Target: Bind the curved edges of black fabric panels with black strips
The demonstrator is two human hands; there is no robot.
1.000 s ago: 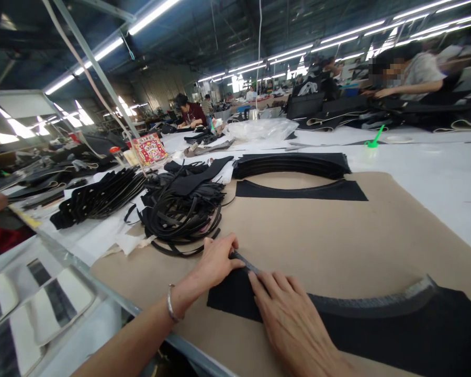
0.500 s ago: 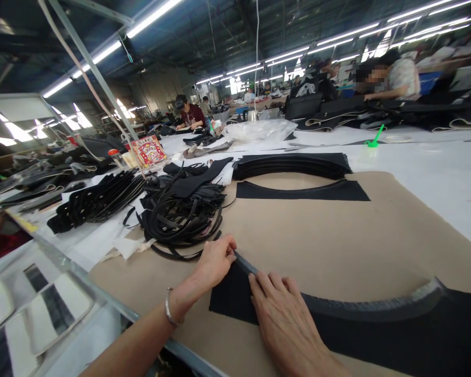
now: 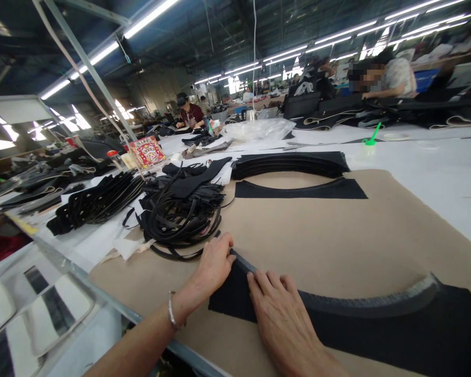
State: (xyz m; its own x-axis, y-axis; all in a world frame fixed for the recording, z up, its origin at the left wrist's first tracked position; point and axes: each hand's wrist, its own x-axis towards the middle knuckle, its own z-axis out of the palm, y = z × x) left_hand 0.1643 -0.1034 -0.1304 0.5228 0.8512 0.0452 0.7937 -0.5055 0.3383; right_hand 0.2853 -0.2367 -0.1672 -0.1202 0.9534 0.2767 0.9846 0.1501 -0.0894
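Note:
A large black panel [image 3: 380, 337] with a concave curved upper edge lies on the brown board in front of me. A grey, puckered strip [image 3: 349, 305] runs along that curve. At the panel's left tip, my left hand [image 3: 214, 263] pinches the edge between thumb and fingers. My right hand [image 3: 280, 314] rests palm down across the panel, its fingertips at the curved edge just right of the left hand. The part of the panel beneath the right hand is hidden.
Beyond my hands, a single curved black piece [image 3: 298, 191] lies in front of a stack of similar pieces [image 3: 290, 165]. To the left are a tangle of black strips [image 3: 176, 220] and fanned black pieces [image 3: 96, 201]. A green bottle [image 3: 372, 137] stands at the back right.

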